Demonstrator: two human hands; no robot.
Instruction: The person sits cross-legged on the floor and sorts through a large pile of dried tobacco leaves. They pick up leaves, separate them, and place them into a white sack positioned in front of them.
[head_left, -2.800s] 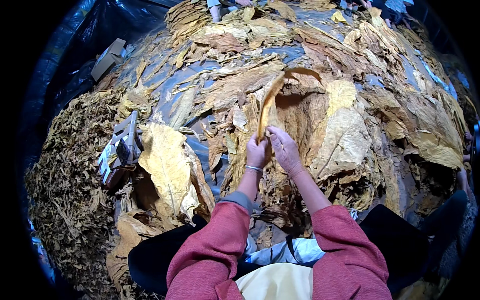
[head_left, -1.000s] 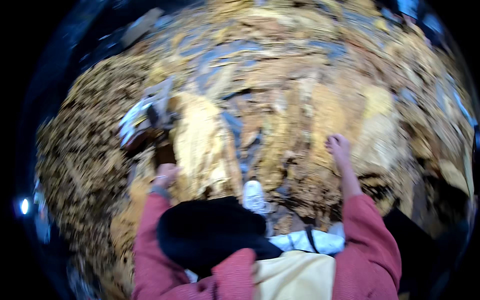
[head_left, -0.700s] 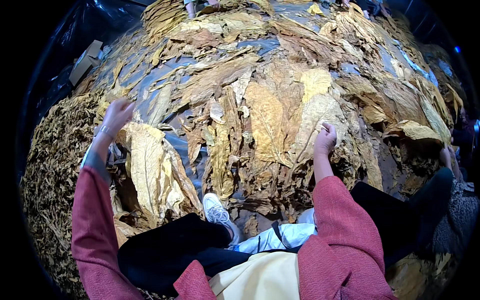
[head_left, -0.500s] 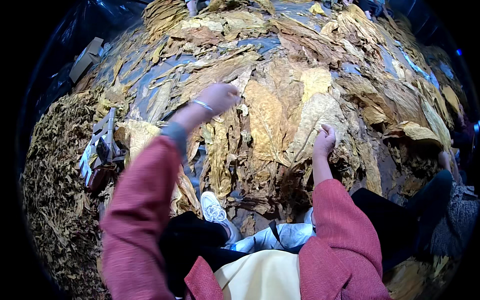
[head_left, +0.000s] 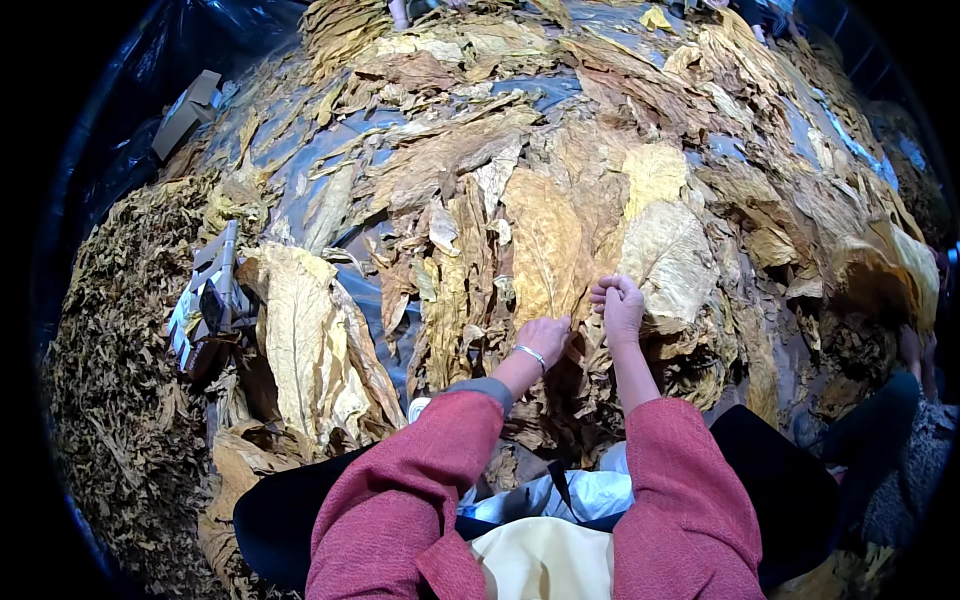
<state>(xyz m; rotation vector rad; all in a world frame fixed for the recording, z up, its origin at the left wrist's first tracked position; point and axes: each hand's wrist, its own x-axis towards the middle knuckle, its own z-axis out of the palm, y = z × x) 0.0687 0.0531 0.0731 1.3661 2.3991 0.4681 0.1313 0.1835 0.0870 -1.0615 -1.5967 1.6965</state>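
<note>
Broad dried leaves, which look like tobacco, cover the floor in front of me. My left hand (head_left: 542, 342) has its fingers closed at the lower end of a golden-brown leaf (head_left: 545, 240); what is between the fingertips is hidden. Beside it, slightly farther away, my right hand (head_left: 620, 308) is closed with curled fingers at the stem end of a pale leaf (head_left: 668, 265). The two hands are close together but apart. A yellow leaf (head_left: 655, 175) lies just beyond the pale one.
A large pale leaf (head_left: 298, 345) lies to my left, near a small open carton (head_left: 208, 300). A heap of crumpled brown leaves (head_left: 120, 400) fills the left side. Another cardboard box (head_left: 188, 115) stands far left. At the right, another person's hand (head_left: 910, 348) is under a curled leaf.
My left hand has come down and right from above the leaves, closer to my right hand. The large pale leaf on my left is now uncovered. The view has shifted slightly.
</note>
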